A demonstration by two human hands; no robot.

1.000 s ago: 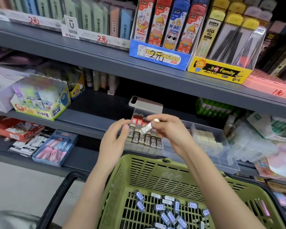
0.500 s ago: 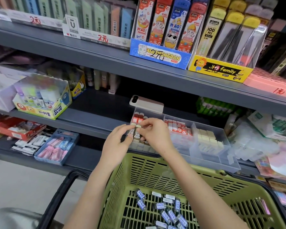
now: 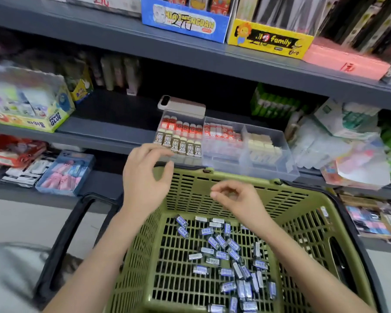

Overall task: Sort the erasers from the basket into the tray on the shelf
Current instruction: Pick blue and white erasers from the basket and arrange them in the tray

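Note:
A green slatted basket point(image 3: 287, 199) stands in front of me, its floor strewn with several small blue-and-silver wrapped erasers point(image 3: 221, 251). On the middle shelf sits a clear divided tray point(image 3: 269, 163); its left compartment holds rows of brown 2B erasers point(image 3: 178, 144) with red ones behind. My left hand point(image 3: 142, 184) hovers over the basket's far-left rim just below the tray, fingers loosely spread, holding nothing. My right hand point(image 3: 237, 199) hangs above the inside of the basket, fingers loosely curled and empty.
A pinkish phone point(image 3: 181, 105) lies on the tray's back edge. A glue display box point(image 3: 32, 102) stands at the left of the shelf, a blue box of pink items point(image 3: 66, 172) below it. Packets crowd the right. The basket's black handle point(image 3: 61, 240) hangs left.
The 2B eraser that my right hand held has gone into the tray's left compartment. Both hands have pulled back from the tray toward the basket, and my view has tilted downward.

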